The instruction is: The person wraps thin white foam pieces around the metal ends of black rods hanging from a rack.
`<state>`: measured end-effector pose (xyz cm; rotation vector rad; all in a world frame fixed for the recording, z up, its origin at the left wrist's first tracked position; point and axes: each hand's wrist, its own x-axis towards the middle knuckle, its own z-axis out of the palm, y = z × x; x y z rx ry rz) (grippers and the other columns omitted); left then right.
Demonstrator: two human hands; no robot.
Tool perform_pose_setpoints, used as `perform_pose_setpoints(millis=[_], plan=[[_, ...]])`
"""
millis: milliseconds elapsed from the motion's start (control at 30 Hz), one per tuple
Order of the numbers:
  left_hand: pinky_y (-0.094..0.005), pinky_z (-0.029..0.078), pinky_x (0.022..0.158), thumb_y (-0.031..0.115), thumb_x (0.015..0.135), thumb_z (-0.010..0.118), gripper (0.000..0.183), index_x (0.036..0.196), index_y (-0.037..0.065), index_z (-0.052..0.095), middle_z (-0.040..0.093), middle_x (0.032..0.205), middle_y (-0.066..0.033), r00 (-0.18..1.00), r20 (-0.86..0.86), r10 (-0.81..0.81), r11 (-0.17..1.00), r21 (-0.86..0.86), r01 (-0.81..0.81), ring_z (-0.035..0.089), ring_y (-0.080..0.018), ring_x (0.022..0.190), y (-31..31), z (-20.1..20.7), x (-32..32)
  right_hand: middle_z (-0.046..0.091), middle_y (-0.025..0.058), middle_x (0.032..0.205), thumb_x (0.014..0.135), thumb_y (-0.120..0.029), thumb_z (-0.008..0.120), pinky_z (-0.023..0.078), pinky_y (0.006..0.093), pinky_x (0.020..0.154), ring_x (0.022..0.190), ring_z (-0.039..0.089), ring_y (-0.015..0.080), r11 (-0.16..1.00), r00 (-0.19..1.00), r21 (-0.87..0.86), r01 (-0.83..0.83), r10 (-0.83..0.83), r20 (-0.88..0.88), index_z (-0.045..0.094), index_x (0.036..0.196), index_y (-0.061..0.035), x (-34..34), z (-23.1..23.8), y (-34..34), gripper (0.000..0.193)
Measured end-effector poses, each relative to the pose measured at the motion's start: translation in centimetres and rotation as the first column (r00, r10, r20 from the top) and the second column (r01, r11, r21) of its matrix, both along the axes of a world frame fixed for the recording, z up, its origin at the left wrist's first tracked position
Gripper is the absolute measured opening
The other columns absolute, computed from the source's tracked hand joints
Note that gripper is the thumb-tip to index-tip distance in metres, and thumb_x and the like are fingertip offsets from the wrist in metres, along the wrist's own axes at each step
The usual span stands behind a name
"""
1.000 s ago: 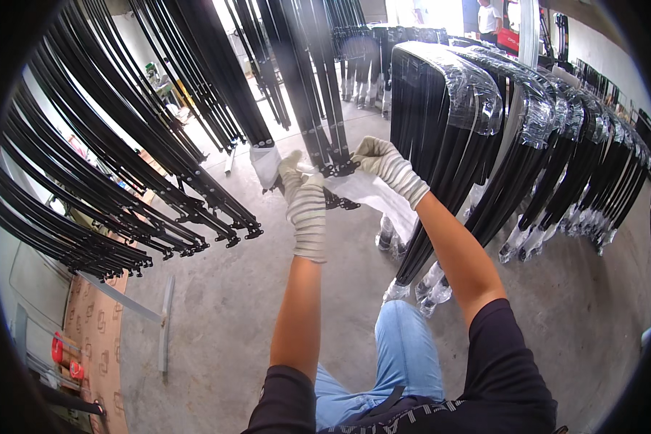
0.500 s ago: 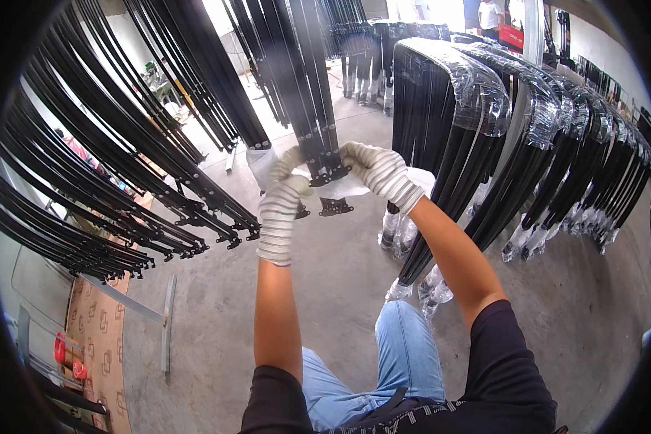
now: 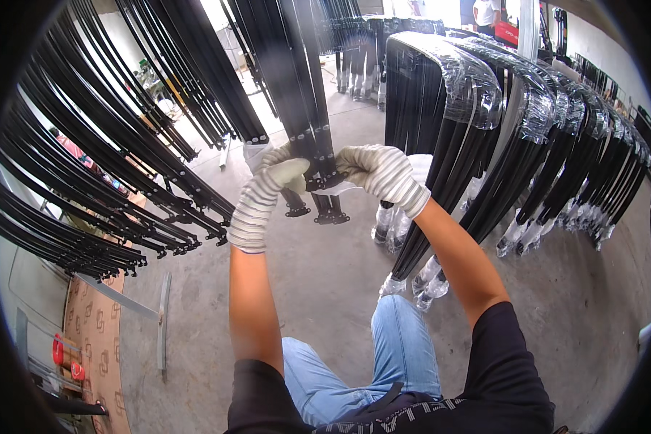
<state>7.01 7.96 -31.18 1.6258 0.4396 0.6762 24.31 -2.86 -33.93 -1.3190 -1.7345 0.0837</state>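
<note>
A pair of black metal rails [image 3: 315, 148] with bracketed lower ends hangs in front of me. Behind those ends stretches a thin white sheet [image 3: 338, 189], showing beneath the brackets and out past both hands. My left hand [image 3: 276, 173], in a striped white knit glove, is closed on the sheet at the rails' left edge, its thumb against the metal. In a matching glove, my right hand [image 3: 380, 172] pinches at the right edge of the rail ends, sheet showing behind it. Most fingertips are hidden. Further bracketed rail ends [image 3: 330, 210] show lower down, beyond the sheet.
Rows of curved black rails [image 3: 116, 145] hang at left. On the right stand black frames [image 3: 477, 94] wrapped in clear film, their feet bagged. A metal bar [image 3: 164, 318] lies on the concrete floor, near red containers [image 3: 59, 350]. A person [image 3: 486, 14] stands far back.
My left hand and forearm have shifted left and turned, the left thumb now pressed toward the rail. My right hand has moved slightly left. The whole view has shifted a little.
</note>
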Motion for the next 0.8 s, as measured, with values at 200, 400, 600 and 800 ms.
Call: perform_pose_setpoints(millis=[200, 400, 600, 800], plan=[[-0.0187, 0.042, 0.059, 0.024, 0.072, 0.066, 0.031, 0.095, 0.003, 0.06, 0.061, 0.077, -0.0009, 0.996, -0.017, 0.09, 0.973, 0.216, -0.084, 0.053, -0.0066, 0.065, -2.3, 1.0, -0.4, 0.06, 0.0097, 0.07, 0.071, -0.001, 0.059, 0.047, 0.025, 0.058, 0.064, 0.06, 0.0143, 0.996, 0.996, -0.002, 0.092, -0.091, 0.018, 0.059, 0.09, -0.0023, -1.3, -0.1, -1.3, 0.019], [-0.0189, 0.04, 0.063, 0.039, 0.072, 0.064, 0.043, 0.095, 0.003, 0.059, 0.058, 0.077, 0.0011, 0.992, -0.037, 0.117, 0.981, 0.16, -0.11, 0.051, -0.0056, 0.069, -2.4, 1.3, -1.4, 0.061, 0.0069, 0.074, 0.07, -0.015, 0.061, 0.046, 0.0263, 0.059, 0.065, 0.06, 0.0172, 0.967, 0.968, -0.047, 0.251, -0.249, 0.04, 0.059, 0.09, -0.0084, -2.5, -0.4, -1.3, 0.021], [-0.0188, 0.039, 0.071, 0.037, 0.072, 0.063, 0.053, 0.109, 0.001, 0.049, 0.055, 0.093, -0.0055, 0.972, 0.194, 0.131, 0.974, 0.156, -0.163, 0.051, -0.0113, 0.082, -3.3, 1.2, -1.4, 0.063, 0.0056, 0.078, 0.071, -0.01, 0.062, 0.047, 0.0246, 0.062, 0.069, 0.06, 0.013, 1.0, 0.976, 0.007, -0.016, 0.018, -0.215, 0.059, 0.095, -0.0085, -2.5, -1.5, -0.2, 0.024], [-0.0235, 0.044, 0.073, 0.003, 0.073, 0.058, 0.048, 0.116, 0.004, 0.034, 0.052, 0.098, -0.0073, 0.747, 0.557, 0.363, 0.8, 0.225, -0.556, 0.052, -0.0155, 0.087, -7.1, -3.7, 0.0, 0.059, 0.0004, 0.076, 0.072, -0.002, 0.062, 0.043, 0.0184, 0.062, 0.07, 0.052, 0.0029, 0.952, 0.796, -0.052, -0.301, 0.221, -0.563, 0.056, 0.091, -0.0016, -3.2, -1.2, 0.4, 0.02]])
